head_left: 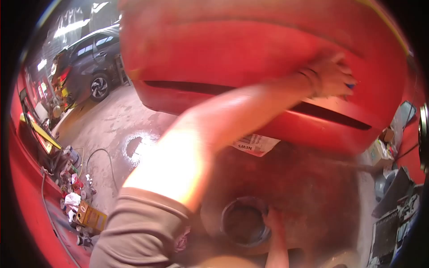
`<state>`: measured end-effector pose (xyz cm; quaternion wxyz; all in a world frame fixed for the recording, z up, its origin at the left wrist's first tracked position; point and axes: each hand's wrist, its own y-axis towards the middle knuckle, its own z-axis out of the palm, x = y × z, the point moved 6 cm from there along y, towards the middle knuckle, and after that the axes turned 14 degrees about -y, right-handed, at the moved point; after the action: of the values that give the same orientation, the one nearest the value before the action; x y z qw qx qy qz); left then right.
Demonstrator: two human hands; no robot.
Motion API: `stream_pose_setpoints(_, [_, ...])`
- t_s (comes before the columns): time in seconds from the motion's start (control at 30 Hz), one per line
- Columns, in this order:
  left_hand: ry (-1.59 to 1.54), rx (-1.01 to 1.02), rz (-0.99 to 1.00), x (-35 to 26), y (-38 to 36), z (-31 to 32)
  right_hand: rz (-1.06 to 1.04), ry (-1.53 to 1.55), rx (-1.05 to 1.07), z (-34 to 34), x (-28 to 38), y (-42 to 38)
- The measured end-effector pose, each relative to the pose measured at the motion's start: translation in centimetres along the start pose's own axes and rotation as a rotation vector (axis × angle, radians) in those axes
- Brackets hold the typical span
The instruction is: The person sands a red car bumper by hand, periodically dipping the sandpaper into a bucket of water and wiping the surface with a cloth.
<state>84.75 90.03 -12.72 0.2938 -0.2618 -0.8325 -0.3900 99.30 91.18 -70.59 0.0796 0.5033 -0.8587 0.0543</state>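
My left arm reaches up across the view from a grey-brown sleeve. At its end my left hand (333,79) is pressed against a large red car body panel (214,51), above a long dark slot. Its fingers are curled, and a bit of something blue (351,86) shows at them; the rest is hidden and the hand is slightly blurred. Lower down, my right hand (274,219) grips the rim of a round bucket (229,210) with dark contents.
A dark grey car (91,56) stands at the back left. A hose (100,150), cans and a yellow container (91,216) lie along the left wall. Under the panel is a newspaper sheet (257,145). Boxes and parts (386,223) line the right side. The floor (114,111) has wet patches.
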Motion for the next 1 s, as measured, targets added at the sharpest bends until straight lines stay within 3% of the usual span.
stream_pose_setpoints(0.07, [-0.023, -0.074, 0.019, 0.8, -4.5, -1.1, -0.043, 0.178, -0.031, -1.3, 0.7, -1.1])
stream_pose_setpoints(0.13, [-0.189, -0.021, -0.104, 2.2, -10.5, -3.3, 0.002, 0.175, 0.09, -5.0, 2.1, -2.4])
stream_pose_setpoints(0.17, [-0.065, 0.071, -0.106, 2.0, -12.3, -5.2, 0.015, 0.172, 0.147, -6.0, 2.2, -3.0])
stream_pose_setpoints(0.2, [0.071, 0.164, -0.113, 1.9, -13.0, -6.4, -0.005, 0.117, 0.064, -5.5, 1.9, -3.3])
stream_pose_setpoints(0.27, [0.069, 0.165, -0.117, 1.5, -9.2, -5.1, -0.069, -0.01, -0.091, -3.8, 1.6, -2.5])
stream_pose_setpoints(0.4, [0.046, 0.156, -0.068, 0.7, 0.6, 0.4, 0.04, 0.055, 0.097, -0.1, 0.0, -0.7])
stream_pose_setpoints(0.5, [-0.079, 0.093, -0.11, 1.2, -2.0, -0.7, 0.026, 0.032, 0.063, 0.3, -0.8, -0.7])
stream_pose_setpoints(0.67, [0.099, 0.139, -0.11, 1.2, -11.7, -6.5, 0.008, 0.06, -0.025, 0.6, -0.4, -1.2])
stream_pose_setpoints(0.77, [0.04, 0.159, -0.127, 1.4, -6.3, -2.9, 0.024, -0.033, 0.104, -0.2, 0.3, -1.1])
stream_pose_setpoints(0.83, [0.03, 0.154, -0.053, 1.0, -0.1, 0.8, 0.026, -0.029, 0.046, 0.1, 0.1, -0.6])
stream_pose_setpoints(1.0, [0.047, 0.19, -0.058, 0.9, -3.1, -1.6, 0.054, -0.056, 0.079, 0.1, 0.6, -0.8])
